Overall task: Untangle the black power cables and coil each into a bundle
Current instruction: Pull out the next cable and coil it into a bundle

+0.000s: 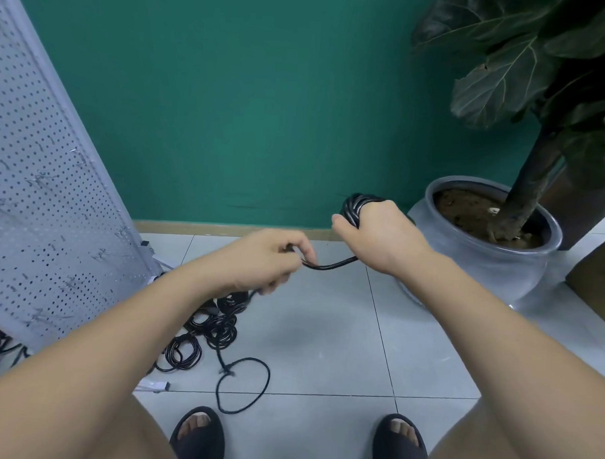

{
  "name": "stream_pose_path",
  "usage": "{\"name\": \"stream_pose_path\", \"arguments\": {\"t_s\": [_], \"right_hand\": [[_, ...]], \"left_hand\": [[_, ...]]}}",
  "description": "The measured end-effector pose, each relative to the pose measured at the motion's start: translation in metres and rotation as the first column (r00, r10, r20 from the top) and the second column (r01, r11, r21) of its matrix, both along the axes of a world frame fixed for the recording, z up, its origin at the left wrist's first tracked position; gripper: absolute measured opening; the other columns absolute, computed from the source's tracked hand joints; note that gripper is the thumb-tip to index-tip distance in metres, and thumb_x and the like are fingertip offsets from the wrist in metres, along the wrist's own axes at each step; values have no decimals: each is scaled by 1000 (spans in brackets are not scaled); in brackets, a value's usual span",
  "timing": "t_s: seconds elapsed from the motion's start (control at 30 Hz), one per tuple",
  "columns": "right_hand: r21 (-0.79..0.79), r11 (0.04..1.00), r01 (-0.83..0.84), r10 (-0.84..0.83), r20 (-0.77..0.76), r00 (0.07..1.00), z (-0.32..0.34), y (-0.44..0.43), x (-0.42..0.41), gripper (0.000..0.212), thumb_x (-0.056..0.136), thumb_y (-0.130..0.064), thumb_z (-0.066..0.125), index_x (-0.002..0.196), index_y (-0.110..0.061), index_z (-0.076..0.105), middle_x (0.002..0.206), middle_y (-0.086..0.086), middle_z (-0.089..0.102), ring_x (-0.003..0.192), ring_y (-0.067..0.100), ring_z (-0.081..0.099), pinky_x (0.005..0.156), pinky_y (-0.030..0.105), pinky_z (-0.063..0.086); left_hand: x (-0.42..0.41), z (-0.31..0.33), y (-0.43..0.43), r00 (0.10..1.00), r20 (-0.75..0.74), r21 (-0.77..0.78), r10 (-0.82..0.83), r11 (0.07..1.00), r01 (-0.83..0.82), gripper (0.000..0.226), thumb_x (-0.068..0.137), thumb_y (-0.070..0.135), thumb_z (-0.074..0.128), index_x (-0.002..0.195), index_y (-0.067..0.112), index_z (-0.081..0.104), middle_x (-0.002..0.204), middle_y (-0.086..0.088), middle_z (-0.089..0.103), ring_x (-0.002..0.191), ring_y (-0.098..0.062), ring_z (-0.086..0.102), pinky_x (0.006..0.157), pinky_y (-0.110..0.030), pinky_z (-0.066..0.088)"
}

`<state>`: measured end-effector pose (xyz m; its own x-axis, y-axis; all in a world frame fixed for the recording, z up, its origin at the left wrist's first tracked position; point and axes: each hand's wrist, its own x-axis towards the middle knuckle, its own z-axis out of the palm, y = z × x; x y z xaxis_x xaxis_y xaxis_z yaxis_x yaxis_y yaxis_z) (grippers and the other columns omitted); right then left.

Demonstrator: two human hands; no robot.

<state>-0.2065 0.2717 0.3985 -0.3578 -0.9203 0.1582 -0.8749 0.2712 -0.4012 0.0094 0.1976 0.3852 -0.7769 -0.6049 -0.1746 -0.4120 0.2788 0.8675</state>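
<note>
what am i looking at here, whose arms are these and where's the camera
There is no machine: a person wears one camera on the head, looking down at their own arms and sandalled feet. The right hand grips a wound coil of black power cable; the left hand pinches the cable's loose length running between them. On the tiled floor lie several coiled cable bundles and a loose cable loop. A perforated white panel stands at left; a potted plant stands at right.

Bare forearms (pixel 126 326), black open-toe slides (pixel 197 438), legs (pixel 492 452) prob. bare
</note>
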Motion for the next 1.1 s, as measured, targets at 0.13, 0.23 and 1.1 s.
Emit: {"name": "stream_pose_path", "arguments": {"t_s": [0.13,0.23,1.1], "right_hand": [[43,997,57,-62,110,992,3,6,-17,44,98,-46,51,72,-16,32,62,5,45,59,35,48,56,38,39],[159,987,-4,-25,184,983,0,10,-8,49,101,-46,52,66,-13,44,44,3,56,41,20,63,58,35,51],[160,987,-28,-22,304,952,-9,4,-2,56,98,-44,53,99,11,62,62,22,68,42,26,65,61,46,61]], "left_hand": [[27,-3,-32,989,-125,-31,81,996,-85,21,109,26,59,113,33,78,61,6,37,57,-16,28,51,-26,25],[28,-13,-46,987,-80,-276,136,949,-153,20,107,28,63,102,39,78,64,4,58,58,-15,50,60,-30,42],[-19,-38,37,989,-145,162,7,987,16,24,105,37,64,91,17,64,65,4,48,60,-20,45,68,-37,46]]}}
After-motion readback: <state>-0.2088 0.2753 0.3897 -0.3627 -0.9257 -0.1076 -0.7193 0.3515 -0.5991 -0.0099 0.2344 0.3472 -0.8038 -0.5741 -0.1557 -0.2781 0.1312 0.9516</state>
